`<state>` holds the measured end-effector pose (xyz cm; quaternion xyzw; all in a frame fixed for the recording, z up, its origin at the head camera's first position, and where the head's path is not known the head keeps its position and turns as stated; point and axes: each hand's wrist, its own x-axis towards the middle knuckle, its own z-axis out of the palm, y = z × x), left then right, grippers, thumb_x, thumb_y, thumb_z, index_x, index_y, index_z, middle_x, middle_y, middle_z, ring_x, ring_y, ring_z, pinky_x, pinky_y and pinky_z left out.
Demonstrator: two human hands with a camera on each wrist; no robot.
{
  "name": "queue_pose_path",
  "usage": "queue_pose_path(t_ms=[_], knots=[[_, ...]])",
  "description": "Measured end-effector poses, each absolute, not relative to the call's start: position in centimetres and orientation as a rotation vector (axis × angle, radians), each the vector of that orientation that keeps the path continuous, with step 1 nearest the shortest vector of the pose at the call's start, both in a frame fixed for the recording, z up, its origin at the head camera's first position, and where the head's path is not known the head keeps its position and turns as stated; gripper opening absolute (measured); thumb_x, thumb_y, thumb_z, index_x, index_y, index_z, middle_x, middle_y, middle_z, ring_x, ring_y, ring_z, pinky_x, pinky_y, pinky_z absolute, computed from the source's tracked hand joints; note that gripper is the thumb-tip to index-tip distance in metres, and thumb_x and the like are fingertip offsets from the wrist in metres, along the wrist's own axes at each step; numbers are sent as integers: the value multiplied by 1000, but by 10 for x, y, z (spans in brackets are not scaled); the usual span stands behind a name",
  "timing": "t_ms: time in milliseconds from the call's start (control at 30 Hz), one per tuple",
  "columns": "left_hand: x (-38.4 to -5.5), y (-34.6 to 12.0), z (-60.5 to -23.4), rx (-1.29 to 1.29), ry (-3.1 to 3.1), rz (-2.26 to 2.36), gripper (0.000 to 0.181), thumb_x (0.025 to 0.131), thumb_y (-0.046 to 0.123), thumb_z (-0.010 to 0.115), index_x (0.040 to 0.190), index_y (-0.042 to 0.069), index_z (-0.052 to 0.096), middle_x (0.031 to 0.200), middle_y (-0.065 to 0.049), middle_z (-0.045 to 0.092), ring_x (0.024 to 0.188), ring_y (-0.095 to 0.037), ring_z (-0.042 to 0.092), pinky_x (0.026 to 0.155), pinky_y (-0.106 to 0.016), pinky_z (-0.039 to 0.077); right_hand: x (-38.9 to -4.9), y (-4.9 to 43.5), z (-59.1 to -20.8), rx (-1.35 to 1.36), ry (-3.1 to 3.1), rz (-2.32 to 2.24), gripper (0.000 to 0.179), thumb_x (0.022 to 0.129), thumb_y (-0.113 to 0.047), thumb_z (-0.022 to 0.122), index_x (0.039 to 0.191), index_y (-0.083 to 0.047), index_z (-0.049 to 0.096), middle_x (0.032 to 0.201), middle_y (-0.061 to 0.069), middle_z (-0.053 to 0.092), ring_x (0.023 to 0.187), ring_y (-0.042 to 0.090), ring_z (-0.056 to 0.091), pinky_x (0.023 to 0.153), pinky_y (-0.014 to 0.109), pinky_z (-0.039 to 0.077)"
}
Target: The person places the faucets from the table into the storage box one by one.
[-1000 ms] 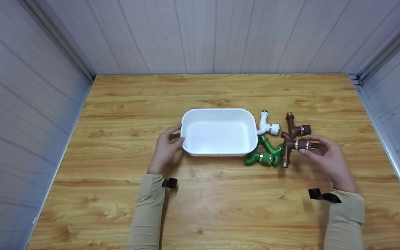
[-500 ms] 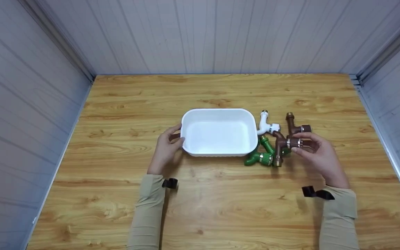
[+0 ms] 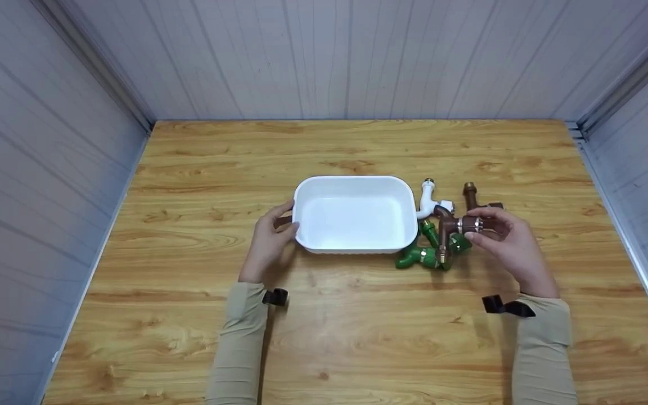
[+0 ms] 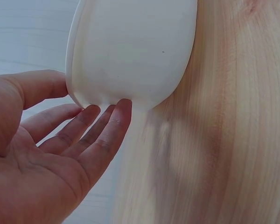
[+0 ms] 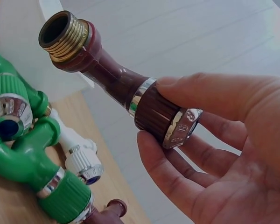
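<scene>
My right hand (image 3: 512,242) pinches a brown faucet (image 3: 446,228) by its ribbed knob between thumb and fingers. In the right wrist view the faucet (image 5: 116,79) points its brass-threaded inlet away from the palm, up and to the left. Under it in the head view lie two green faucets (image 3: 409,261), partly overlapped. A white faucet (image 3: 426,199) lies beside the tub's right end, and another brown faucet (image 3: 470,194) is partly hidden behind my right fingers. My left hand (image 3: 270,242) touches the left end of a white plastic tub (image 3: 352,251), fingertips (image 4: 123,107) against its outer wall.
The tub is bare inside and stands mid-table on the wood-grain table (image 3: 324,337). Pale panel walls (image 3: 324,62) enclose the back and both sides. Black straps (image 3: 508,306) with small mounts sit at both wrists.
My right hand has carried the brown faucet leftward and slightly away, from beside the green faucets to over them, closer to the tub. The left hand and tub stay put.
</scene>
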<state>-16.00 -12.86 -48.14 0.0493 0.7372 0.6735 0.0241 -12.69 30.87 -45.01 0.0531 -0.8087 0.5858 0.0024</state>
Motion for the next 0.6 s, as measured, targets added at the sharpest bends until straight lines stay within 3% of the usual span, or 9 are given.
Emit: queue_pose_path(t_ms=[267, 600], knots=[[-156, -128, -471, 154, 2249, 2074, 49, 89, -12, 55, 135, -17, 39, 134, -36, 42, 117, -50, 47, 100, -46, 45, -133, 297, -448, 177, -2559, 1841, 42, 83, -6, 74, 121, 3, 59, 114, 17, 59, 101, 16, 61, 86, 21, 52], [-167, -131, -499, 133, 2258, 2117, 49, 89, -10, 58, 136, -12, 43, 135, -32, 44, 118, -47, 48, 101, -45, 44, -138, 280, -435, 222, -2565, 1854, 40, 82, 0, 73, 118, 7, 59, 112, 22, 60, 97, 16, 63, 86, 20, 52]])
